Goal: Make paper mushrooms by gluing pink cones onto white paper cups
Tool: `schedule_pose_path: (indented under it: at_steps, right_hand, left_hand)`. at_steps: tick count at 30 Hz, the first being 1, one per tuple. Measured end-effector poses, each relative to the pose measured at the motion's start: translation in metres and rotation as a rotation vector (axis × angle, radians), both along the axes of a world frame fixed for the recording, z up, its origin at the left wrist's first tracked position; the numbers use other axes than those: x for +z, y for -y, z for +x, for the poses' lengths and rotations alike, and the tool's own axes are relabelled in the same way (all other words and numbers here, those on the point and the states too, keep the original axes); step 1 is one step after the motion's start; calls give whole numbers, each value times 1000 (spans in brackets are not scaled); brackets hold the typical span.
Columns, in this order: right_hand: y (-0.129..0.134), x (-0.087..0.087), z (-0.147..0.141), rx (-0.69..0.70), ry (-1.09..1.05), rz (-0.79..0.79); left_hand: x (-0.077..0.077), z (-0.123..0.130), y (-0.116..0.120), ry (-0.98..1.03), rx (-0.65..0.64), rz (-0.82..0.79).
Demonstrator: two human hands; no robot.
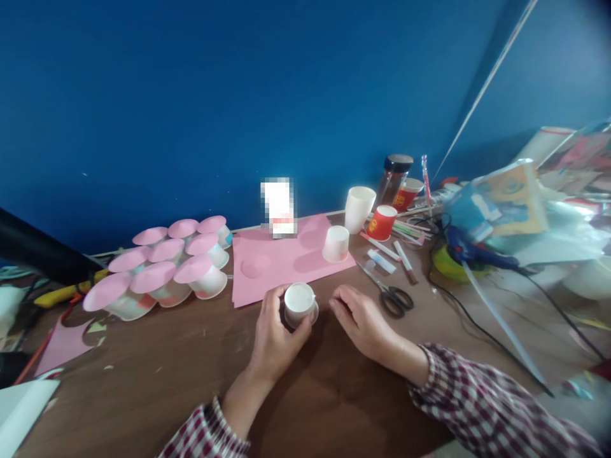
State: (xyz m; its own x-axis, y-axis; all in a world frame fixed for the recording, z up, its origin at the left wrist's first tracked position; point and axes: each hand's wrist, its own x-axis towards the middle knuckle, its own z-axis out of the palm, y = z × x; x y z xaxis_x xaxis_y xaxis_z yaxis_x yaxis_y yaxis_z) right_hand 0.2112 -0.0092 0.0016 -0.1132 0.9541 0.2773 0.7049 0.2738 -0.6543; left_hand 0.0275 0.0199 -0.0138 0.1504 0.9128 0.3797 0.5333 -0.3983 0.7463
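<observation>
My left hand is wrapped round a small white paper cup that stands upside down, its recessed base facing up and its wider rim below. A small whitish bit sticks out at the right edge of the base. To the right of the cup, my right hand rests over the table, its fingers curled together and nothing visible in them. Black-handled scissors lie just beyond it. Behind the cup are pink paper sheets with another upturned white cup on their right part.
Several upturned cups with pink paper discs stand at left. A blue glue gun, its cord, markers, a glue stick, a red cup, a tall white cup and a dark-lidded jar are at right. A blue wall rises behind.
</observation>
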Motion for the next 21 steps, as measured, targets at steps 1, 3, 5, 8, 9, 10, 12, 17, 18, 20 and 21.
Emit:
schedule_pose_path:
  at_steps: [1, 3, 5, 8, 9, 10, 12, 17, 18, 20, 21]
  right_hand:
    - [-1, 1, 1, 3, 21, 0]
    - [-2, 5, 3, 10, 58, -7]
    - [-3, 9, 7, 18, 81, -20]
    - [-8, 18, 17, 24, 95, -31]
    - [-11, 21, 21, 23, 104, -29]
    - [-14, 24, 26, 23, 115, -21]
    - [-21, 29, 36, 16, 147, 1]
    - [-36, 35, 41, 16, 195, 38]
    - [-39, 36, 38, 33, 194, 40]
    - [-46, 39, 27, 81, 194, 34]
    - [-51, 42, 20, 107, 199, 30]
  left_hand:
    - [0, 0, 0, -1, -10, 0]
    - [1, 0, 0, -2, -36, -1]
    - [2, 0, 0, -3, -62, -4]
    - [1, 0, -1, -2, -92, -7]
    - [0, 0, -1, 0, -100, -7]
    - [-1, 0, -1, 1, -107, -8]
    - [-2, 0, 0, 6, -122, -12]
    - [-3, -2, 2, 14, -185, -43]
    - [-3, -2, 2, 17, -199, -47]
    - [-3, -2, 1, 26, -226, -48]
    - [-3, -2, 1, 30, -238, -47]
